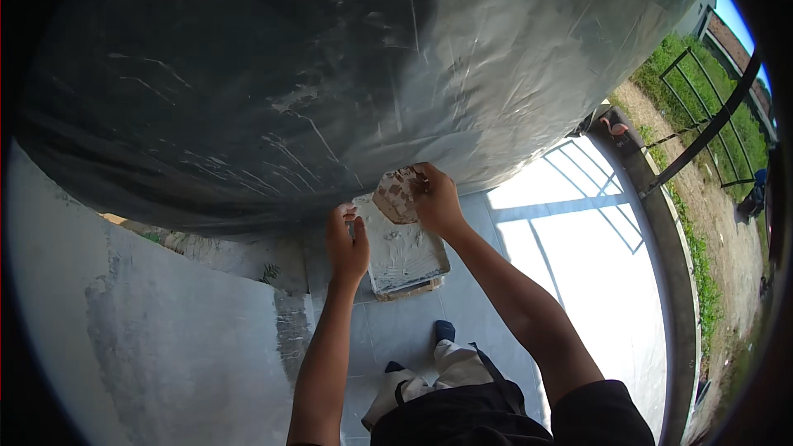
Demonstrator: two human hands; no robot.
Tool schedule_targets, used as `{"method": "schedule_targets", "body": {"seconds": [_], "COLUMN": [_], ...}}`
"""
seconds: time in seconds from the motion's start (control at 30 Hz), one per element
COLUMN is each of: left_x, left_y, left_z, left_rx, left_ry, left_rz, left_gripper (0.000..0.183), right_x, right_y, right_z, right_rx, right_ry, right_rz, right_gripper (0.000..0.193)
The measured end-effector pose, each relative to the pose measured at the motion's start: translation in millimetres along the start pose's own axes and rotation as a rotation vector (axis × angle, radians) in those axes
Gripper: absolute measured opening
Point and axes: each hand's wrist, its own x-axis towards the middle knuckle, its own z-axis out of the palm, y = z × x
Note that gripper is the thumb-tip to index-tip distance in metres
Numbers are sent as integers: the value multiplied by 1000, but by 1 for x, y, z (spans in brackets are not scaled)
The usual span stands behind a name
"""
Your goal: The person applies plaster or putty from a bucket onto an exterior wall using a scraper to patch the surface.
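Note:
My right hand [438, 202] is closed on the near edge of a flat, angular piece [396, 196], brown with patchy white paste on its face; its exact kind I cannot make out. The piece is tilted above the far end of a rectangular tray [447, 263]. Thick white paste [401, 249] covers the tray's inside in uneven ridges. Beside the tray's left edge is my left hand [347, 244], its thumb apart from its bent fingers and white residue on the fingertips. Nothing shows in its grasp.
Dark plastic sheeting [330, 74] bulges across the far side, close beyond my hands. On the left stands a pale wall [190, 322] with grey patches. Grey floor tiles [376, 334] lie under my feet. At right are a low kerb [681, 347], a metal railing [710, 128] and grass.

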Motion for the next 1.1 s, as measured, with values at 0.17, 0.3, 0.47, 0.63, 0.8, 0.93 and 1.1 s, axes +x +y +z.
{"method": "schedule_targets", "body": {"seconds": [0.17, 0.3, 0.47, 0.63, 0.8, 0.93, 1.1], "left_x": [-36, -71, -107, -146, -178, -203, -235], "left_y": [-36, -68, -95, -119, -140, -158, -185], "left_z": [41, 62, 82, 98, 118, 127, 121], "left_rx": [69, 182, 175, 173, 130, -6, -216], "left_ry": [-63, -85, -232, -352, -434, -458, -404], "left_rz": [-133, -104, -221, -318, -394, -712, -1127], "left_gripper": [28, 34, 38, 42, 47, 38, 33], "right_x": [-6, -28, -59, -97, -142, -163, -171], "right_y": [57, 103, 159, 195, 227, 247, 259], "right_z": [6, 16, 26, 41, 65, 84, 100], "right_rx": [-44, -26, -132, -283, -301, -349, -494], "right_ry": [-82, -125, -176, -239, -266, -257, -150], "right_rz": [101, 252, 407, 428, 344, 212, 53], "right_gripper": [24, 21, 26, 33, 35, 44, 42]}}
